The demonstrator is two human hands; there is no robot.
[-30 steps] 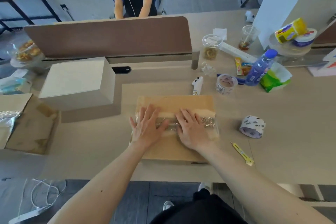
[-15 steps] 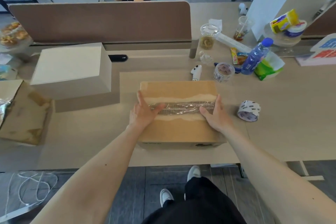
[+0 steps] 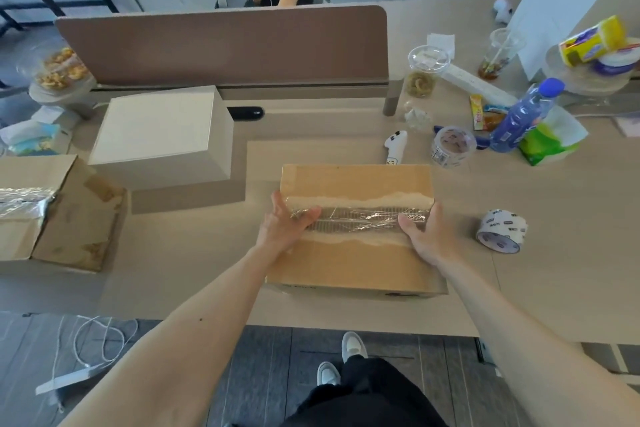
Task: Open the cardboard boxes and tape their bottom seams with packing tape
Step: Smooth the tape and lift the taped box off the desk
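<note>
Cardboard box (image 3: pixel 353 263) sat at the centre of the bench (image 3: pixel 554 270), crinkled clear tape (image 3: pixel 360 218) along its seam. Left grip (image 3: pixel 285 224) and right grip (image 3: pixel 427 236) lay flat with straight fingers, thumbs pressing the tape's ends. Tape roll (image 3: pixel 507 222) at three o'clock carried dark print, unreadable; the box's near-side print was likewise too small.
</note>
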